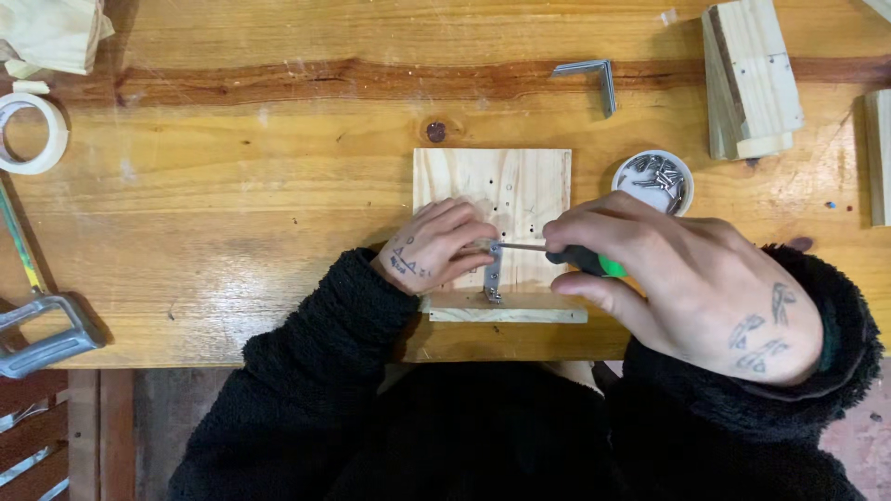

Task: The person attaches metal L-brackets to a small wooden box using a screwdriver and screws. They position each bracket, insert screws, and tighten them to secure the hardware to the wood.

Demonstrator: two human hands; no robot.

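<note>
The pine board [520, 190] is lying flat near the front edge of the wooden workbench [232, 213], pale, square and knot-free, with several small holes showing in its face. A narrower strip of wood [508, 315] is sitting against its near edge. Judging by this, the joint is only partly fixed: a metal angle bracket [492, 276] is bridging board and strip, and a screw is being driven at its upper end, while the other holes are standing empty.

The right hand [677, 283] is closing around the black-and-green handle of a screwdriver [575, 257], its thin shaft pointing left to the bracket. The left hand [436, 246] is curling its fingers on the board, pinching at the screwdriver tip.

A round white tub of screws [652, 182] is waiting just right of the board, with a spare grey bracket [594, 79] lying farther back.
</note>
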